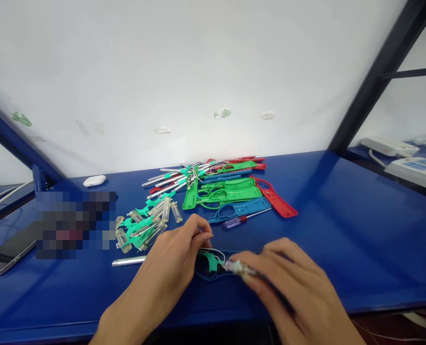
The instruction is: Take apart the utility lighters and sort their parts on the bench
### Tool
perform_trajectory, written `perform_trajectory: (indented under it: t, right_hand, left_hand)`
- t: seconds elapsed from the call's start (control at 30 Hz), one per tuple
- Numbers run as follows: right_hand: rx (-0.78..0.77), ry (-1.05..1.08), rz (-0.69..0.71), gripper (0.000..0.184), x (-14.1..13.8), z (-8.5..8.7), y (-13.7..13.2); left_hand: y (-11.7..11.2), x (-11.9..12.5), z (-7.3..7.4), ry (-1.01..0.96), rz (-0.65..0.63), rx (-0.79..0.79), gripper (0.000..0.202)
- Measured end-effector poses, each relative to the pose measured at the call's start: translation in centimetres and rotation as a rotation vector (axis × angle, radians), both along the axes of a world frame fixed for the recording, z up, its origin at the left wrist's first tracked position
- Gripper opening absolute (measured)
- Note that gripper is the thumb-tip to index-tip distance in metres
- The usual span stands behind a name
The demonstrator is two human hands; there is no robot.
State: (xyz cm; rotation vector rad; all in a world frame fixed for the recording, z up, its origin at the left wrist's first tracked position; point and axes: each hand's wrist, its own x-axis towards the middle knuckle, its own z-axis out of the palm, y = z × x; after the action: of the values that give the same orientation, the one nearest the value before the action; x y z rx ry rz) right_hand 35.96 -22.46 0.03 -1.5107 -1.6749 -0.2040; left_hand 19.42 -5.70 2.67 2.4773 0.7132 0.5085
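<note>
A blue plastic shell [207,274] with a green insert [211,261] and thin wires lies near the front edge of the blue table [342,215]. My left hand [170,268] rests on its left end, with the fingertips pinched at the wires. My right hand [288,282] is closed on a small clear tube part [239,268] and presses it against the shell.
Behind lie green, blue and red plastic shells [227,194], metal rods [162,182], clear tubes with green clips [144,225], a small screwdriver [238,220] and a loose rod [128,261]. A phone [5,254] and a white case [94,180] are on the left, and power strips [410,165] on the right.
</note>
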Motion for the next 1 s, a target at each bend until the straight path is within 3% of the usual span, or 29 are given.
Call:
perform_trajectory:
  t: [0.17,0.4,0.6,1.0]
  right_hand:
    - [0.049,-0.142,0.147,0.033,-1.7,0.2,1.7]
    - [-0.003,-0.106,0.125,0.029,-2.1,-0.9,1.7]
    - [-0.013,-0.098,0.199,0.027,-1.9,-0.7,1.9]
    - [-0.005,-0.071,0.188,0.026,-1.6,-0.5,1.6]
  left_hand:
    - [-0.3,-0.4,-0.1,-0.042,-0.011,-0.01,0.018]
    - [-0.2,-0.1,0.0,-0.038,0.044,-0.054,0.021]
    - [-0.3,0.3,0.1,-0.076,0.067,-0.092,0.022]
    - [-0.3,0.8,0.2,-0.13,0.105,-0.088,0.022]
